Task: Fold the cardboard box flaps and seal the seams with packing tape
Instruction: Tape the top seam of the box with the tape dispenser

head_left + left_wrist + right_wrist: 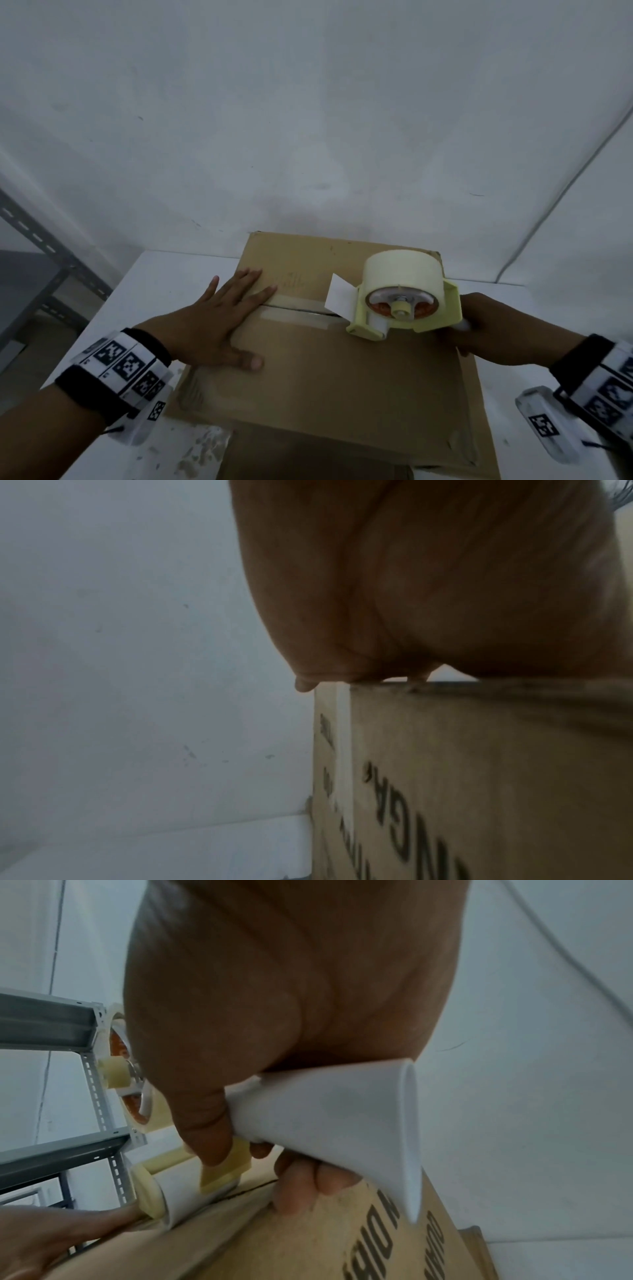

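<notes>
Cardboard box (342, 370): on white table (144, 294), flaps closed. Left hand (219, 322): flat on the box top, fingers straight and spread across the centre seam. Tape dispenser (400, 301): at the seam's right end, roll upright. Right hand (479, 329): fingers wrapped round the dispenser's white handle (329, 1112).

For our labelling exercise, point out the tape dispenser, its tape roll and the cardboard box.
tape dispenser (435, 317): head view, on its yellow frame.
tape roll (400, 270): head view, on the roll's outer face.
cardboard box (342, 383): head view, on the near top flap.
</notes>
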